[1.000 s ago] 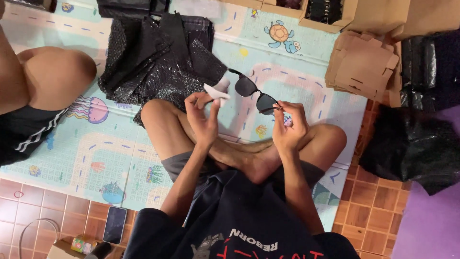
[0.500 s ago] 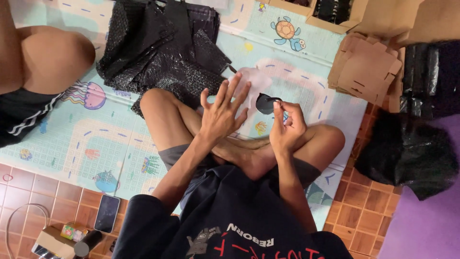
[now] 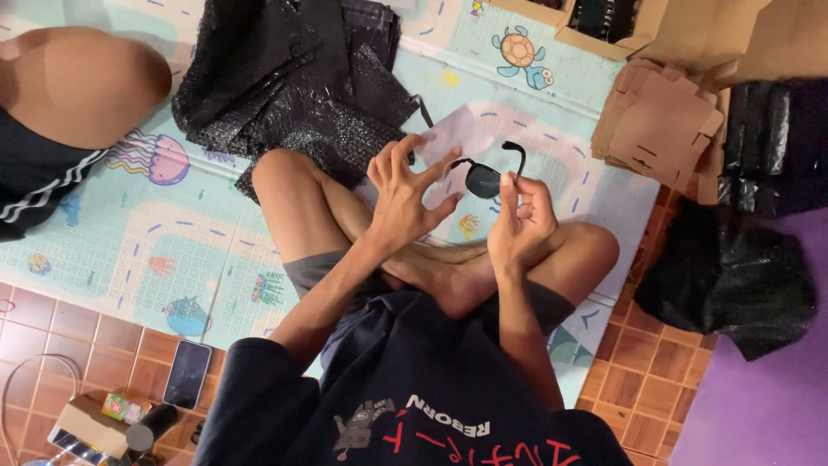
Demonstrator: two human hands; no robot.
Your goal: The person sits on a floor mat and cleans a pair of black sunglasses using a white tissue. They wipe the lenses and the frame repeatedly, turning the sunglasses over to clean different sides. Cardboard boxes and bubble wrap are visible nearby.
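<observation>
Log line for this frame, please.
right hand: pinches black sunglasses | left hand: spread open at sunglasses | surface: play mat

One pair of black sunglasses [image 3: 487, 177], one phone [image 3: 187, 374], one stack of flat cardboard boxes [image 3: 660, 129], one heap of black bubble-wrap pouches [image 3: 293, 82], two hands.

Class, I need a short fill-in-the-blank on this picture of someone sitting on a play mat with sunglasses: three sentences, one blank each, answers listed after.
1. The right hand pinches a pair of black ____.
2. The left hand has its fingers ____ beside the sunglasses.
3. A phone lies on the tiled floor, to the person's ____ side.

Missing words: sunglasses; spread; left
</observation>
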